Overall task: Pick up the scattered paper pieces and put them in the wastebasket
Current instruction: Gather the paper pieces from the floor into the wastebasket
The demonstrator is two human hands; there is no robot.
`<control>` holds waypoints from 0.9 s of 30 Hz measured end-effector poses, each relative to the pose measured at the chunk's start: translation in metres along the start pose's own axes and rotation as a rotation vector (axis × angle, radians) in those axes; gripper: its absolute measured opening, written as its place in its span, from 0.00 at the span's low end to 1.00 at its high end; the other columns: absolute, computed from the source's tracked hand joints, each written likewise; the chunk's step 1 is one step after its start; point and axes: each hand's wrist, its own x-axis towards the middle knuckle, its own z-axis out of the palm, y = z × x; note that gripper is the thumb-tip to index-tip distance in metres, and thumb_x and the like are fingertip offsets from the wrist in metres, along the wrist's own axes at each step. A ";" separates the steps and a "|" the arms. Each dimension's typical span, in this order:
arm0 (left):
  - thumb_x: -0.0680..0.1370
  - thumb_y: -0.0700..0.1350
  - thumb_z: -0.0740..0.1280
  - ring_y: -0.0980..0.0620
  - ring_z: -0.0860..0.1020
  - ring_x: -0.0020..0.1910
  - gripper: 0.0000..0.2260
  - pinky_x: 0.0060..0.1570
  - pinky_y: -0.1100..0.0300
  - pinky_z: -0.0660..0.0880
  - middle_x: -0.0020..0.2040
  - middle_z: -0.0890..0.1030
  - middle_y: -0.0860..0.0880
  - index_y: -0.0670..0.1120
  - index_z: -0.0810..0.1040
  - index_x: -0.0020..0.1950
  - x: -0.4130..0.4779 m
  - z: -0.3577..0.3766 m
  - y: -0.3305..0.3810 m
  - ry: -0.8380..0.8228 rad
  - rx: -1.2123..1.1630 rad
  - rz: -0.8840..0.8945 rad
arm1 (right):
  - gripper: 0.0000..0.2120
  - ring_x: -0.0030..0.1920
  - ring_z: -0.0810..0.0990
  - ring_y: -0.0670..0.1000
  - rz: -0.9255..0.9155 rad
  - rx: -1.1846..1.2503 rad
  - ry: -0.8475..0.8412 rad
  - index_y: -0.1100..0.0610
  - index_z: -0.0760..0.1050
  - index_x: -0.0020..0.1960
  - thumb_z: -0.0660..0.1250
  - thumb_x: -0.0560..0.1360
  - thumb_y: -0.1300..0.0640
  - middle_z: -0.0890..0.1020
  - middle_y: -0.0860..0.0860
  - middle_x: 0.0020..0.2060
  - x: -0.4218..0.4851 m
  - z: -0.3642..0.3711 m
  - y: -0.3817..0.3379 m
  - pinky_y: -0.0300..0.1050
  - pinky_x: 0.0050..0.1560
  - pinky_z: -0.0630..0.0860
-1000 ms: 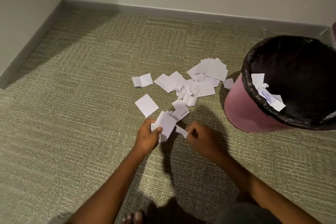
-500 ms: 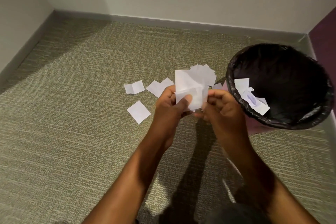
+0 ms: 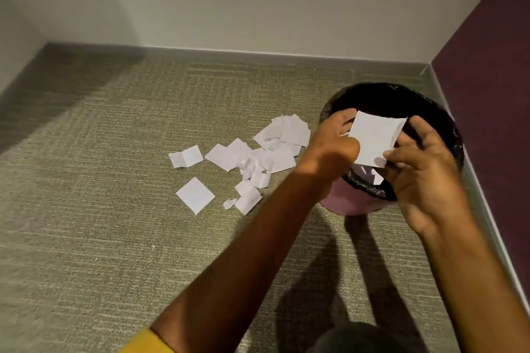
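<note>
Both hands, left hand (image 3: 334, 146) and right hand (image 3: 421, 169), pinch a paper stack (image 3: 374, 142) closed above the wastebasket (image 3: 347, 205); loose sheets could flutter onto the carpet (image 3: 114, 209) if released unevenly.

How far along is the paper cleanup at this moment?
Done: a few white scraps already lie inside the wastebasket. In hand: the left hand and right hand hold a bunch of paper pieces over its opening, not yet released. Left: most of the scattered pile and a lone square remain on the carpet.
</note>
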 end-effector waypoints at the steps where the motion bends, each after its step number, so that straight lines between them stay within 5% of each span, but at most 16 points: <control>1: 0.76 0.24 0.57 0.47 0.72 0.77 0.35 0.71 0.55 0.73 0.78 0.73 0.43 0.43 0.67 0.83 0.002 0.001 -0.001 -0.002 0.003 -0.013 | 0.38 0.68 0.84 0.56 0.007 0.006 0.011 0.49 0.63 0.83 0.62 0.78 0.73 0.83 0.50 0.69 0.003 -0.005 0.002 0.55 0.61 0.81; 3: 0.73 0.26 0.60 0.46 0.65 0.82 0.38 0.78 0.48 0.67 0.82 0.69 0.42 0.46 0.67 0.83 0.004 0.000 -0.004 -0.001 -0.010 -0.012 | 0.39 0.69 0.83 0.55 0.025 0.029 0.037 0.49 0.62 0.84 0.63 0.77 0.73 0.79 0.51 0.74 0.007 -0.011 0.006 0.58 0.68 0.79; 7: 0.64 0.34 0.61 0.44 0.66 0.81 0.43 0.76 0.38 0.72 0.80 0.69 0.42 0.47 0.69 0.81 -0.001 -0.008 -0.008 0.023 -0.135 0.005 | 0.38 0.74 0.76 0.55 0.036 0.096 0.072 0.49 0.66 0.82 0.62 0.78 0.75 0.72 0.54 0.77 0.010 -0.015 0.012 0.60 0.72 0.78; 11: 0.74 0.27 0.62 0.42 0.71 0.79 0.34 0.72 0.42 0.76 0.79 0.71 0.41 0.45 0.71 0.80 -0.003 -0.018 -0.009 0.045 -0.220 0.023 | 0.35 0.74 0.76 0.54 0.002 0.135 0.110 0.51 0.71 0.79 0.62 0.77 0.76 0.74 0.54 0.75 0.011 -0.010 0.014 0.60 0.71 0.79; 15: 0.83 0.27 0.63 0.43 0.83 0.66 0.22 0.63 0.51 0.83 0.70 0.81 0.40 0.42 0.76 0.74 -0.002 -0.045 -0.022 0.151 -0.300 0.065 | 0.30 0.71 0.81 0.55 -0.085 0.137 0.084 0.55 0.74 0.75 0.64 0.77 0.75 0.78 0.55 0.72 0.004 -0.001 0.013 0.58 0.70 0.80; 21: 0.82 0.32 0.66 0.45 0.86 0.60 0.16 0.60 0.51 0.83 0.62 0.86 0.43 0.46 0.80 0.67 -0.014 -0.107 -0.085 0.331 -0.287 -0.001 | 0.09 0.52 0.88 0.60 -0.056 0.079 -0.223 0.64 0.79 0.58 0.63 0.81 0.71 0.88 0.59 0.47 -0.016 0.038 0.017 0.53 0.60 0.85; 27: 0.78 0.33 0.66 0.46 0.86 0.57 0.18 0.51 0.55 0.83 0.58 0.87 0.50 0.51 0.82 0.64 -0.021 -0.181 -0.170 0.572 0.121 -0.162 | 0.07 0.52 0.88 0.63 0.117 -0.065 -0.479 0.65 0.81 0.59 0.67 0.82 0.70 0.87 0.64 0.50 -0.008 0.080 0.069 0.55 0.54 0.86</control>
